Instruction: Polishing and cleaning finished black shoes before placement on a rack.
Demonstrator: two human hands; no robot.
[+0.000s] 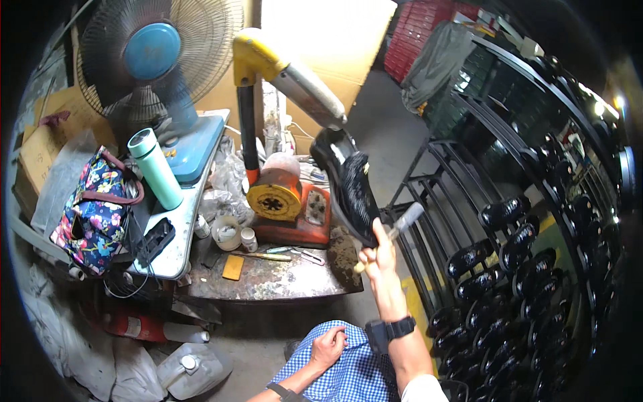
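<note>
My right hand is closed on one end of a black shoe, raised in front of me. The shoe's other end is at the mouth of a silver blower pipe. Pinned in the same hand is a small brush-like tool, with a pale grey end and a yellowish handle end poking out below. My left hand rests on the blue checked apron over my lap, its fingers curled in, with nothing seen in them.
The pipe rises from an orange blower on a worn bench with jars and small tools. At left stand a fan, a green bottle and a flowered bag. Racks of black shoes line the right; a jug sits below.
</note>
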